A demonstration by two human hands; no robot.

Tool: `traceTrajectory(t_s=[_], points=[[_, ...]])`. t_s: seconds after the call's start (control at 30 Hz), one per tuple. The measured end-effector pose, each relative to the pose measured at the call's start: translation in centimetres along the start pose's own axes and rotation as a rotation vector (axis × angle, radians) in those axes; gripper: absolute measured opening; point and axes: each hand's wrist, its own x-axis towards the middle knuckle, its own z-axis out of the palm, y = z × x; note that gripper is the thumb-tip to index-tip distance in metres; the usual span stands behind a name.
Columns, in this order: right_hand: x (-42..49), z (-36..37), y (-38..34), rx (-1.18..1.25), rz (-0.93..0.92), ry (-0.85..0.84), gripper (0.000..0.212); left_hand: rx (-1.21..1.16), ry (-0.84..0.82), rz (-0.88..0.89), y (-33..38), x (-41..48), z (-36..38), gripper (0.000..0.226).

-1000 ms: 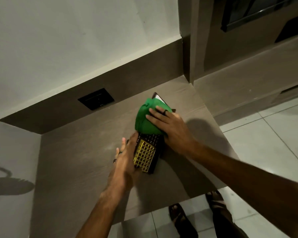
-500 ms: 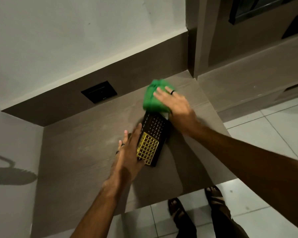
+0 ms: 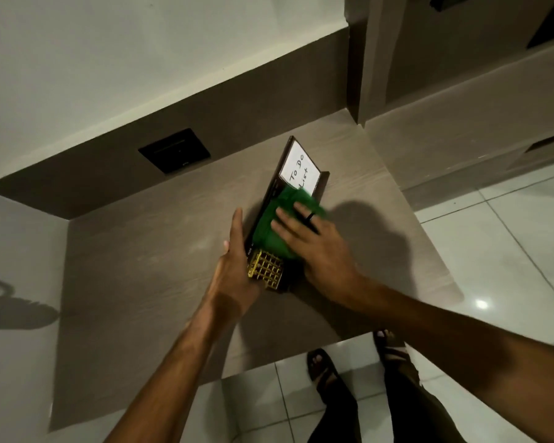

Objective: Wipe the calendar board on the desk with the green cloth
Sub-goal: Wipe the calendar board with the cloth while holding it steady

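A dark calendar board [image 3: 301,169] lies flat on the brown desk [image 3: 147,251], with a white "To Do List" panel at its far end and a gold grid at its near end. The green cloth [image 3: 274,225] is bunched over the board's middle. My right hand [image 3: 311,241] presses flat on the cloth, a dark ring on one finger. My left hand [image 3: 234,266] rests along the board's left edge, fingers straight, steadying it. The board's middle is hidden under cloth and hand.
A black wall socket plate [image 3: 175,155] sits in the dark backsplash behind the desk. The desk's front edge [image 3: 269,362] runs above a tiled floor [image 3: 509,238], where my sandalled feet [image 3: 320,362] stand. A wall corner [image 3: 355,75] rises at the desk's far right.
My right hand has pulled the cloth from the board's far end back toward me to its middle, uncovering the white panel. My left hand stays at the board's left edge.
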Motion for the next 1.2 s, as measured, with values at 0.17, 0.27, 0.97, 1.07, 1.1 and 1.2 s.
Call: traceTrajectory(t_s=[0.17,0.27,0.97,1.07,1.1,1.2], points=[[-0.1,0.2,-2.2,0.055,-0.042,0.012,0.089,0.005,-0.012,0.048,-0.4,0.2,0.0,0.135],[-0.9,0.6,-2.4,0.049,-0.245,-0.006,0.075,0.023,-0.017,0.052,-0.2,0.0,-0.1,0.134],[1.9,-2.9,9.4,-0.091,0.061,-0.12,0.053,0.257,-0.023,0.104,0.2,0.1,-0.3,0.122],[3.9,-3.4,9.4,-0.171,0.219,-0.094,0.062,0.262,-0.025,0.083,0.1,0.2,-0.4,0.122],[3.4,-2.8,8.1,-0.167,0.213,-0.099,0.062,0.264,-0.024,0.08,0.0,0.1,-0.4,0.122],[-1.7,0.2,3.0,-0.087,-0.03,-0.1,0.055,0.258,-0.018,0.089,0.1,0.0,-0.4,0.122]])
